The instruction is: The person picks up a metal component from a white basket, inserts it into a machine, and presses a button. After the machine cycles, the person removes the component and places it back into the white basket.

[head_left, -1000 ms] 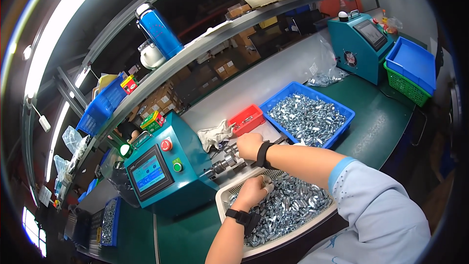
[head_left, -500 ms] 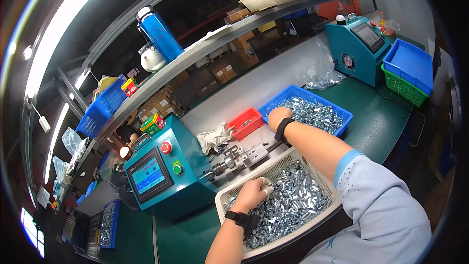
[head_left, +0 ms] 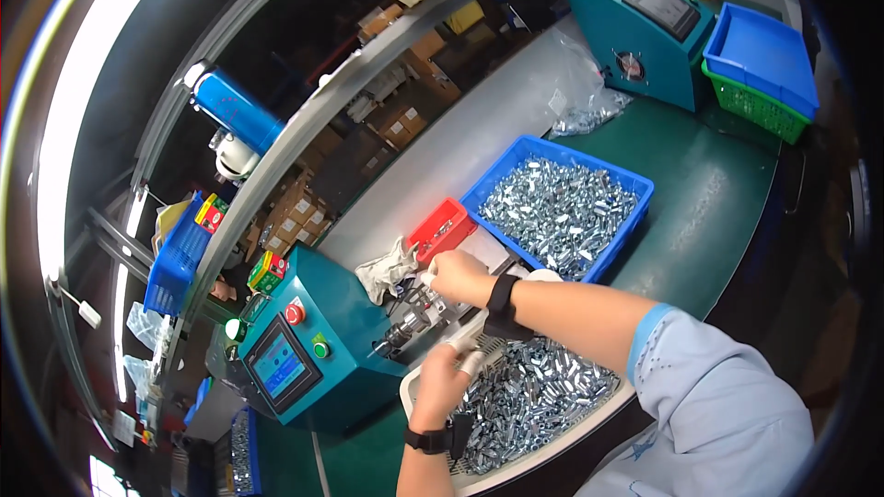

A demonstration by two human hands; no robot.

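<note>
My right hand (head_left: 462,278), a black band on its wrist, is over the clamping fixture beside the teal machine (head_left: 343,336). Its fingers are curled in, and what they pinch is hidden. Lower down, my left hand (head_left: 442,388) is at the machine side of a cream basket (head_left: 552,447), thumb and forefinger closed together. White coverings wrap some fingertips; I cannot make out anything between them. Small shiny metal fittings (head_left: 543,396) fill the basket. The machine's chuck (head_left: 398,335) shows just beyond my left fingers.
Behind the fixture stand a red bin (head_left: 451,241), a crumpled white glove (head_left: 387,271) and a blue tray (head_left: 628,237) of metal fittings. A second teal machine (head_left: 626,64) and a green basket (head_left: 757,109) are far right. An overhead shelf (head_left: 343,81) holds a blue bottle (head_left: 238,112).
My right hand has left the blue tray and moved left and nearer to the fixture. The left hand has risen from the fittings to the basket's machine-side edge. The view has tilted.
</note>
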